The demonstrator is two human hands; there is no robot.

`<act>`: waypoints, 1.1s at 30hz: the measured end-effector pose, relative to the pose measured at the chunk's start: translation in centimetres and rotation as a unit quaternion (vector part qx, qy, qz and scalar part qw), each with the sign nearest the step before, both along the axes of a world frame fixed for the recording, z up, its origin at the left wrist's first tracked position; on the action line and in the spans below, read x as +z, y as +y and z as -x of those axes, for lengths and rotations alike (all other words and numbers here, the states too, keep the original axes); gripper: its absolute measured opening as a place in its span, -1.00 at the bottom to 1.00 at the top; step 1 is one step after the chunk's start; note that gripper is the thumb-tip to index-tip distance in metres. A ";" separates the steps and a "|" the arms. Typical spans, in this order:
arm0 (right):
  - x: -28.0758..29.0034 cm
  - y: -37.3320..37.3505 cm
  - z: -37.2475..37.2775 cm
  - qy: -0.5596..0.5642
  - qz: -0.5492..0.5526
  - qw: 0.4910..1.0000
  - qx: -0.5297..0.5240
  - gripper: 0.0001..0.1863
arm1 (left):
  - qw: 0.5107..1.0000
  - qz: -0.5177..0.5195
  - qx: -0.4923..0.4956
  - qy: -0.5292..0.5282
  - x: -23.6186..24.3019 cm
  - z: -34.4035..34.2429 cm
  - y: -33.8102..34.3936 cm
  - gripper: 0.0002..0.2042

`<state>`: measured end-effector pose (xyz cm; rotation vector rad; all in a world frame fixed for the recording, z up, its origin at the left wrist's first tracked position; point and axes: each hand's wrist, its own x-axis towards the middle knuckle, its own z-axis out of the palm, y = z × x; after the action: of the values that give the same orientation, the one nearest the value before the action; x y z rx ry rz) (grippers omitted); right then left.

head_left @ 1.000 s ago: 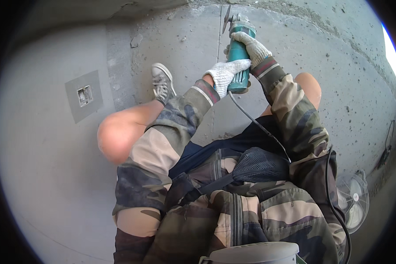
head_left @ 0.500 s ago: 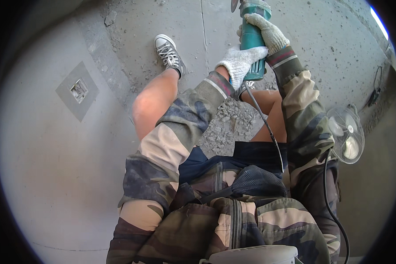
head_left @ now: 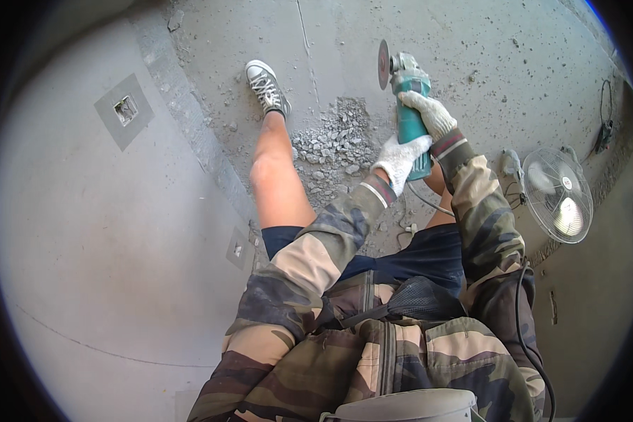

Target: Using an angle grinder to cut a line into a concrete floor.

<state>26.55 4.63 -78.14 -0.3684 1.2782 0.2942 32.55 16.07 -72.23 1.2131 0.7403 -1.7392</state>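
Head view: before me, an angle grinder (head_left: 411,125) is held over the floor (head_left: 471,35), between its left edge at the wall (head_left: 70,232) and its right edge by the fan (head_left: 560,194). The left hand (head_left: 401,159) wraps the rear, the right (head_left: 431,114) the forward body, presumably steadying it clear of the disc (head_left: 383,65). Compared with half a second earlier, the disc shows whole and more rubble (head_left: 339,144) appears.

Two hands (head_left: 399,160) (head_left: 435,116), one grinder (head_left: 409,125)

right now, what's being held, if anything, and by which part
A teal cylindrical angle grinder: the white-gloved left hand grips its rear end, the white-gloved right hand its front, nearer the round brown disc.
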 end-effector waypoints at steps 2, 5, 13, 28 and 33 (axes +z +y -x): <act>-0.8 1.5 2.0 0.016 -0.013 1.000 -0.013 -0.64 | 1.000 -0.020 0.014 0.018 -1.2 2.7 1.7 -0.65; -2.4 4.9 4.6 0.059 -0.055 0.996 -0.033 -0.66 | 0.998 -0.049 0.009 0.048 -2.4 4.1 4.0 -0.66; -15.0 13.2 4.6 0.061 -0.167 0.984 -0.028 -0.64 | 0.989 -0.108 0.043 0.088 -14.6 4.8 11.6 -0.69; -21.8 15.5 8.7 0.004 -0.241 0.970 -0.022 -0.65 | 0.969 -0.174 0.081 0.156 -18.3 8.4 12.7 -0.69; -21.1 16.1 10.1 0.069 -0.279 0.957 0.018 -0.64 | 0.957 -0.200 0.097 0.186 -17.7 9.8 13.0 -0.68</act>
<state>16.49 20.70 -99.21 0.1156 1.2648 0.7023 22.77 29.06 -89.92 1.0308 1.4432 -1.7191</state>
